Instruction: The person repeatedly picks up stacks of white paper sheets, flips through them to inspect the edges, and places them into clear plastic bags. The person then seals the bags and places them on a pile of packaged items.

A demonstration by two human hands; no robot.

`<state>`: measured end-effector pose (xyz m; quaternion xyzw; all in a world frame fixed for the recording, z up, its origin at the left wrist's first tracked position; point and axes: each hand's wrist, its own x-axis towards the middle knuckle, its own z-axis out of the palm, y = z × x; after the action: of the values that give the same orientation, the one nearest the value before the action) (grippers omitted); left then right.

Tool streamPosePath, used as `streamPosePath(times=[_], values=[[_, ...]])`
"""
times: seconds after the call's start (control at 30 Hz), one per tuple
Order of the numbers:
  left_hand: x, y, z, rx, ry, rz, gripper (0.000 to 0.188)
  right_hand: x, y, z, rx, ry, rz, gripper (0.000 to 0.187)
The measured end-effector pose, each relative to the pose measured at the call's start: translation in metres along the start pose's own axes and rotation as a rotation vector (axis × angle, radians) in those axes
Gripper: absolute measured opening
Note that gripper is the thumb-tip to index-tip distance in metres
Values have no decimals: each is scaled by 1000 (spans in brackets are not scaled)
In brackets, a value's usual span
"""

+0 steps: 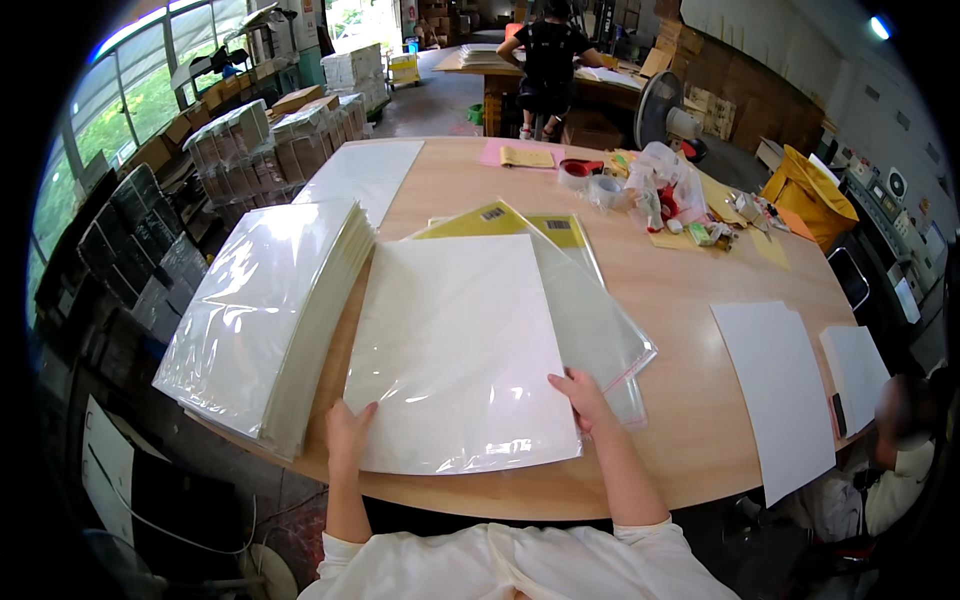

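A large white sheet in a clear plastic sleeve (455, 350) lies in front of me. My left hand (350, 432) grips its lower left edge, thumb on top. On its right edge my right hand (583, 398) pinches it the same way; the fingers beneath are hidden. Under and behind the sheet, other clear sleeves (600, 320) lie fanned out, with yellow-green parts (480, 222) showing at their far ends. To the left stands a tall stack of plastic-wrapped white sheets (250, 310), close to my left hand.
The wooden table (690, 420) has tape rolls (605, 190) and loose small items at the far right. White sheets (775, 390) lie right, near a seated person (900, 480). Wrapped bundles (235, 150) stand beyond the left edge. Another person (553, 50) works behind, near a fan (660, 105).
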<state>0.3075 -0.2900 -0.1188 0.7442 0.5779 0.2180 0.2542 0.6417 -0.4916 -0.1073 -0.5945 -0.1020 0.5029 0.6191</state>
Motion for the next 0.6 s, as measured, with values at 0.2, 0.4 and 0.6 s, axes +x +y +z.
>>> streamPosePath(times=[0.2, 0.4, 0.6], values=[[7, 41, -8, 306, 139, 36, 48, 7, 14, -11, -190, -165, -351, 46], [0, 77, -29, 203, 240, 196, 48, -9, 26, -3, -79, -92, -484, 48], [15, 84, -97, 157, 388, 310, 43, -40, -10, 32, 8, -171, -577, 47]])
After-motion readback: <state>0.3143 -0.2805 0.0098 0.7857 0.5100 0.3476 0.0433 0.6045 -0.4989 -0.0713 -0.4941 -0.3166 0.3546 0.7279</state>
